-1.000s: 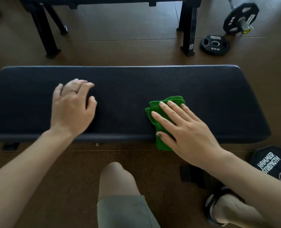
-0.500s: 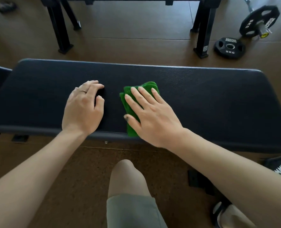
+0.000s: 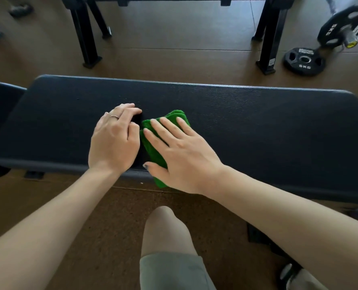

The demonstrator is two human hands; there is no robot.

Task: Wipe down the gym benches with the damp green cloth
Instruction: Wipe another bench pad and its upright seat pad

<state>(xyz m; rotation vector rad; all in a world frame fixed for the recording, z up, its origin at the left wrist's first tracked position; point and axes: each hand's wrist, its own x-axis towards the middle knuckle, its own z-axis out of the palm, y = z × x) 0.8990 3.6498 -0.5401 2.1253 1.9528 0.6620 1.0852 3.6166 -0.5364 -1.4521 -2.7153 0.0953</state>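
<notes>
Green cloth [image 3: 175, 118] pressed flat on bench [image 3: 257, 126] under spread right hand [image 3: 182, 151]; left hand [image 3: 114, 141], fingers loosely bent, rested just beside cloth.

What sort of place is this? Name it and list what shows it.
Most likely a gym or weight room. A long padded bench fills the foreground, a 5 kg weight plate lies flat on the brown floor, and another plate sits on a bar end nearby.
</notes>
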